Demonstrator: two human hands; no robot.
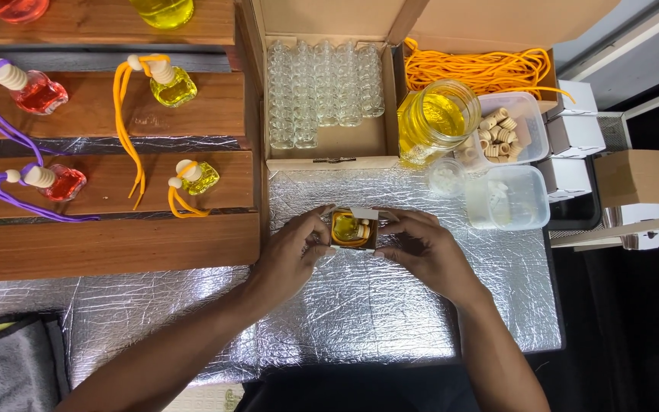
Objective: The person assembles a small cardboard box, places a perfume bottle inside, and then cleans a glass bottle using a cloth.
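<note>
A small open cardboard box (354,230) sits on the silver foil-covered table (360,305), held from both sides. Inside it lies a little bottle of yellow liquid with a wooden cap and orange cord. My left hand (291,252) grips the box's left side. My right hand (421,248) grips its right side, fingers near the white flap at the top.
A large cardboard box (326,141) with several empty glass bottles stands behind. A jar of yellow liquid (436,118), orange cords (482,69), tubs of wooden caps (509,126) and white stoppers (509,198) lie to the right. Wooden shelves (108,244) at left hold finished red and yellow bottles.
</note>
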